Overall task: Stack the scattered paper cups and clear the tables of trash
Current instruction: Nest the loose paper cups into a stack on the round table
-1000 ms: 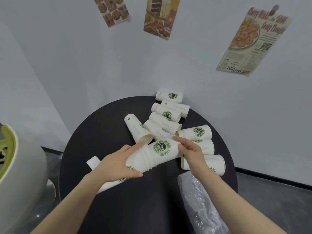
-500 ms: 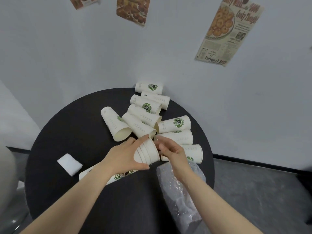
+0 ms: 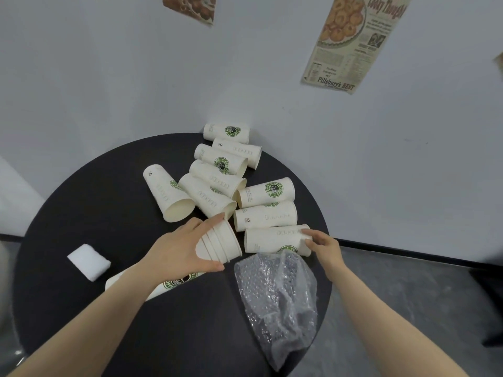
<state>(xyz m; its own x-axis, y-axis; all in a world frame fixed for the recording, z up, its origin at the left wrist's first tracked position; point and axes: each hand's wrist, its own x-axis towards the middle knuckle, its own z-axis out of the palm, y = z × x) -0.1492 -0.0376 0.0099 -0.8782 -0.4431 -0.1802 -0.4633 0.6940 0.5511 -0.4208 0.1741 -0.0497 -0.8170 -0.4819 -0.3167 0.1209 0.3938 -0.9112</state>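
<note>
My left hand (image 3: 174, 251) has its fingers wrapped around the nested stack of white paper cups (image 3: 217, 244) lying on the round black counter (image 3: 81, 202). My right hand (image 3: 325, 244) has loose, open fingers just touching the nearest loose white paper cup (image 3: 275, 239), right above the crumpled clear bubble wrap (image 3: 277, 300).

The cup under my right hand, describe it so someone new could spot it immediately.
On the round black table, find the crumpled bubble wrap at the near right edge. The cup lies on its side just beyond it, nearest of the loose cups, the only one the right hand touches.
</note>
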